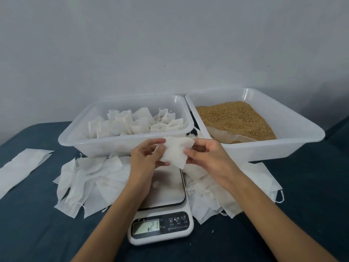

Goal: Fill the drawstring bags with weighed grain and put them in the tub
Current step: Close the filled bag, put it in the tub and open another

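Both hands hold one small white non-woven drawstring bag (176,152) above the white digital kitchen scale (162,205): the left hand (145,157) pinches its left edge, the right hand (205,155) its right. The bag looks empty, so opening its mouth seems the step in hand. Next, grain (234,118) from the right translucent tub (294,125). The left translucent tub (75,137) holds filled bags. Loose empty bags (90,182) crowd the dark blue bench (37,233) around the scale.

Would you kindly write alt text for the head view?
Both hands, left hand and right hand, hold an empty white bag above a scale; behind are a tub of filled bags and a tub of grain.
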Available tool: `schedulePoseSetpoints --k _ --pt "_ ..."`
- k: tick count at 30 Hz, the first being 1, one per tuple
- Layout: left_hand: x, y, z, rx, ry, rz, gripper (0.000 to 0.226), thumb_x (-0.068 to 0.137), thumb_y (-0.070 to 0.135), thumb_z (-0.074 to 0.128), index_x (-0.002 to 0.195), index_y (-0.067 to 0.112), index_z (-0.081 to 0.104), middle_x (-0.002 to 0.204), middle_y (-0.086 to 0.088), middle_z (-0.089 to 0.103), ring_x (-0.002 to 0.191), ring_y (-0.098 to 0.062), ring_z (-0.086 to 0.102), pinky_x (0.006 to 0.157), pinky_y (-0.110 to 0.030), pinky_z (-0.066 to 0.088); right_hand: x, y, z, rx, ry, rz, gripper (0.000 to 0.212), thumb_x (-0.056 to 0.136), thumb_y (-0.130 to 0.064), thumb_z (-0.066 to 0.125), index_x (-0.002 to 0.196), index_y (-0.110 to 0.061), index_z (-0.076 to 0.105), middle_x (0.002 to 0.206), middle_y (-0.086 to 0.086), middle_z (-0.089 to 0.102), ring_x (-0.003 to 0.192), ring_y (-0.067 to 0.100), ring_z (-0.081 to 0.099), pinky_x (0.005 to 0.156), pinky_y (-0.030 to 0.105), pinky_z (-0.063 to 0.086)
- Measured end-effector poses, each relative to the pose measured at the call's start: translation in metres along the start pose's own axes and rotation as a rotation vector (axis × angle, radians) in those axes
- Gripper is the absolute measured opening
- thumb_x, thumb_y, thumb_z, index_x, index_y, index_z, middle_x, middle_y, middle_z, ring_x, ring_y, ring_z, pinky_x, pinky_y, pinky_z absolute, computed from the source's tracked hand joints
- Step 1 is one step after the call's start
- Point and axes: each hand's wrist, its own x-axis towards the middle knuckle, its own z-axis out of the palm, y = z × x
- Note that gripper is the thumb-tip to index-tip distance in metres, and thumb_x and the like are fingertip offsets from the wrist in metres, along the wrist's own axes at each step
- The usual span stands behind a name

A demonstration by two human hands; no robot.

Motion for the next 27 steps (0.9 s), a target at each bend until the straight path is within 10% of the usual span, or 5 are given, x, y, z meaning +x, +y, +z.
schedulePoseSetpoints --k 10,14,21,27 --pt "0.006 0.003 -0.005 0.131 0.058 0.117 0.014 0.101 0.007 0.064 0.103 0.002 0.077 0.096 -0.016 0.078 0.086 -0.020 0.067 0.084 -0.037 0.056 -0.001 0.014 0.007 -0.499 0.211 -0.162 0.027 0.091 -0.011 0.074 0.117 -0.013 0.065 0.089 0.007 0.071 0.063 0.009 0.066 0.069 0.027 0.055" --pt "0.007 0.005 -0.006 0.178 0.051 0.195 0.004 0.093 0.009 0.076 0.090 0.008 0.079 0.088 -0.005 0.079 0.078 -0.010 0.065 0.071 -0.019 0.050 -0.010 0.025 0.022 -0.880 0.325 -0.434 0.049 0.088 -0.016 0.077 0.124 -0.031 0.047 0.109 -0.012 0.049 0.072 -0.006 0.052 0.074 0.011 0.045" --pt "-0.004 -0.004 0.002 0.089 -0.153 0.162 0.014 0.090 0.018 0.080 0.085 0.006 0.077 0.077 -0.011 0.072 0.069 -0.017 0.060 0.065 -0.024 0.051 -0.019 0.022 0.037 -0.412 0.147 -0.455 0.017 0.091 -0.029 0.075 0.090 -0.025 0.058 0.081 -0.008 0.066 0.069 0.012 0.063 0.058 0.024 0.052" --pt "-0.006 -0.006 0.006 -0.046 -0.316 0.108 0.019 0.092 0.022 0.075 0.098 0.005 0.080 0.082 -0.017 0.072 0.075 -0.022 0.067 0.075 -0.028 0.057 -0.014 0.015 0.030 -0.195 0.148 -0.337 0.032 0.091 -0.040 0.073 0.093 -0.010 0.062 0.081 0.008 0.070 0.072 0.024 0.070 0.061 0.034 0.058"
